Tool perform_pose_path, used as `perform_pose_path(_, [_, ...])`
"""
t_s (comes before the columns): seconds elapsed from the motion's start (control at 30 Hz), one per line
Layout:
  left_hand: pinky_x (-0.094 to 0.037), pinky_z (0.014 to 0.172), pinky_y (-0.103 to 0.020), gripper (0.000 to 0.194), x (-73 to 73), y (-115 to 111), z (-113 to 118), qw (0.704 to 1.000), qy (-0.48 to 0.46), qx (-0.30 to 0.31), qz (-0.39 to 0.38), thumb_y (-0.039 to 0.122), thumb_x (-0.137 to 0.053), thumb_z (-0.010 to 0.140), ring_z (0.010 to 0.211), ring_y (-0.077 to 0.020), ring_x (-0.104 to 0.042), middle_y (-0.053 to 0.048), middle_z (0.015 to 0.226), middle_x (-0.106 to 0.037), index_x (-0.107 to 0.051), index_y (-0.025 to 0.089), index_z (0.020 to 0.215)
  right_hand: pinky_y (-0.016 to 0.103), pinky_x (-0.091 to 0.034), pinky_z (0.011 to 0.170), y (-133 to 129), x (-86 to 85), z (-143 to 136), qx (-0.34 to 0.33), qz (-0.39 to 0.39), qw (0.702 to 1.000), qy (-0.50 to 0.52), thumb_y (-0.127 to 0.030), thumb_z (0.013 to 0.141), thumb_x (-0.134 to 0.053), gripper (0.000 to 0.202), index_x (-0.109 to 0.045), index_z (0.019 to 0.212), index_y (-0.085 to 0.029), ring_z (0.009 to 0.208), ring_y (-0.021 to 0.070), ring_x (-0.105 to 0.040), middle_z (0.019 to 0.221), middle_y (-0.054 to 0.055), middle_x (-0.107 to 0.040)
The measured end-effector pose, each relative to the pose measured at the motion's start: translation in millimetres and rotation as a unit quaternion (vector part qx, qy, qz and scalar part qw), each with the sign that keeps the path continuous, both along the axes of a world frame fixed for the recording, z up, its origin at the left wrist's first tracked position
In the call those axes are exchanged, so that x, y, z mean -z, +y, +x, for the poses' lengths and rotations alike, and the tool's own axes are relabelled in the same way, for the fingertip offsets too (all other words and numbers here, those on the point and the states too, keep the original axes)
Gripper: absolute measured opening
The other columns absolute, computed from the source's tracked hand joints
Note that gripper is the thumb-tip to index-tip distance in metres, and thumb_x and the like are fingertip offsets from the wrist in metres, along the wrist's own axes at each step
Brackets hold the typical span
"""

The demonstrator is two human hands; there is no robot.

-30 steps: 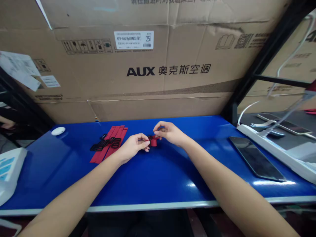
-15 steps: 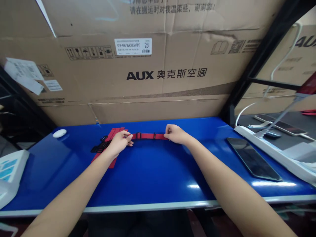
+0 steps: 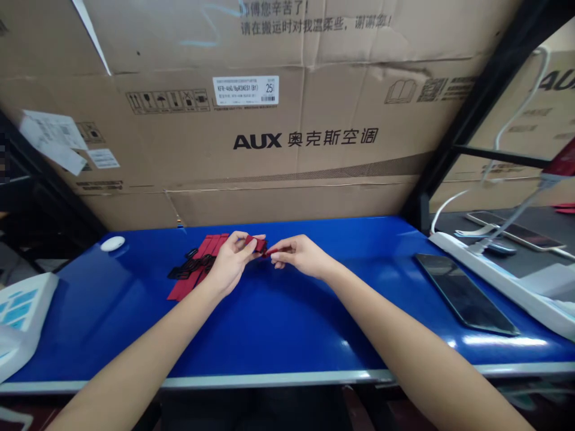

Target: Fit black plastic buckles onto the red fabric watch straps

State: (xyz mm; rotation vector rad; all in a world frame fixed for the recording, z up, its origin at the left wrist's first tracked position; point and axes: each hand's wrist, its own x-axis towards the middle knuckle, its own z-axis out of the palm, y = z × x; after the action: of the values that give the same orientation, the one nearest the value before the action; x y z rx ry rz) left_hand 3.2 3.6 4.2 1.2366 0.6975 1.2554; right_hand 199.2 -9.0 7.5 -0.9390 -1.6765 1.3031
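A short red strap (image 3: 256,243) with black buckle pieces is gathered between my hands, just above the blue table. My left hand (image 3: 233,260) pinches the folded part of it between thumb and fingers. With thumb and fingertips closed, my right hand (image 3: 299,254) grips the strap's right end; the fingers partly cover it. Left of my left hand lies a pile of red straps (image 3: 188,286), with black buckles (image 3: 191,264) on top. My left hand and wrist overlap the right side of this pile.
A cardboard box wall (image 3: 291,161) stands along the back of the blue table (image 3: 269,335). To the right are a phone (image 3: 465,293) and a white power strip (image 3: 507,287). A white disc (image 3: 112,243) and a white device (image 3: 27,323) sit at the left.
The strap was stretched out straight between my hands and is now folded up. My right hand has moved left, close to my left hand, which has shifted slightly right.
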Motion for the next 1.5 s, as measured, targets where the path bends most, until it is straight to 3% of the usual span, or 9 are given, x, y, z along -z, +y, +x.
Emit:
perform_pose_path(0.17, [-0.05,0.089,-0.035,0.027,3.7,-6,6,0.999,-0.02,0.035,-0.03,0.025,-0.079,0.073,0.103,-0.0204,-0.065,-0.007,0.108,-0.07,-0.058,0.018,0.088,0.028,-0.039,0.064,-3,-2.2,-5,0.058,0.189,0.971,-0.137,-0.029,0.085,-0.061,0.02,-0.066,0.07,-0.016,0.063,0.0133,-0.052,0.07,0.002,-0.061])
perform_pose_path(0.27, [-0.048,0.093,-0.033,0.027,5.6,-7,8,0.996,-0.032,0.056,-0.057,0.021,-0.079,0.072,0.103,-0.0196,-0.065,-0.008,0.106,-0.07,-0.064,0.016,0.094,0.027,-0.038,0.066,-5,-4.5,-4,0.056,0.235,0.959,-0.15,-0.028,0.086,-0.06,0.022,-0.06,0.067,-0.016,0.068,0.0129,-0.049,0.076,0.002,-0.058])
perform_pose_path(0.4, [-0.046,0.095,-0.031,0.026,6.4,-7,9,0.994,-0.037,0.063,-0.086,0.018,-0.079,0.071,0.101,-0.0193,-0.066,-0.01,0.103,-0.072,-0.07,0.012,0.095,0.026,-0.039,0.069,-6,-4.6,-3,0.035,0.23,0.961,-0.149,-0.025,0.086,-0.057,0.02,-0.057,0.068,-0.017,0.071,0.0131,-0.051,0.081,0.002,-0.058])
perform_pose_path(0.67, [-0.046,0.095,-0.03,0.029,10.6,-6,8,0.995,-0.025,0.043,-0.089,0.02,-0.082,0.069,0.099,-0.019,-0.066,-0.01,0.103,-0.072,-0.073,0.012,0.094,0.027,-0.039,0.069,-8,-5.8,-6,0.065,0.186,0.966,-0.165,-0.028,0.086,-0.059,0.02,-0.066,0.07,-0.017,0.068,0.0152,-0.056,0.071,0.002,-0.067])
perform_pose_path(0.87, [-0.045,0.097,-0.031,0.026,7.7,-8,8,0.991,-0.025,0.066,-0.115,0.019,-0.081,0.069,0.1,-0.0192,-0.066,-0.011,0.103,-0.072,-0.073,0.011,0.093,0.03,-0.039,0.076,-6,-9.1,-4,0.076,0.228,0.957,-0.161,-0.027,0.085,-0.061,0.021,-0.063,0.067,-0.018,0.073,0.0162,-0.056,0.073,0.002,-0.066])
perform_pose_path(1.17, [-0.043,0.1,-0.029,0.026,3.7,-9,8,0.994,-0.026,0.06,-0.085,0.019,-0.079,0.071,0.103,-0.019,-0.065,-0.011,0.103,-0.073,-0.073,0.011,0.095,0.03,-0.038,0.079,-5,-5.7,-7,0.067,0.214,0.961,-0.16,-0.023,0.084,-0.059,0.018,-0.066,0.069,-0.018,0.078,0.0177,-0.057,0.075,0.003,-0.068])
perform_pose_path(1.5, [-0.044,0.097,-0.032,0.027,3.2,-13,9,0.998,-0.013,0.034,-0.057,0.022,-0.081,0.069,0.099,-0.0192,-0.065,-0.009,0.101,-0.073,-0.075,0.013,0.094,0.029,-0.044,0.074,-10,-4.7,-15,0.075,0.13,0.986,-0.077,-0.027,0.082,-0.058,0.021,-0.065,0.065,-0.018,0.073,0.0172,-0.062,0.073,0.003,-0.07])
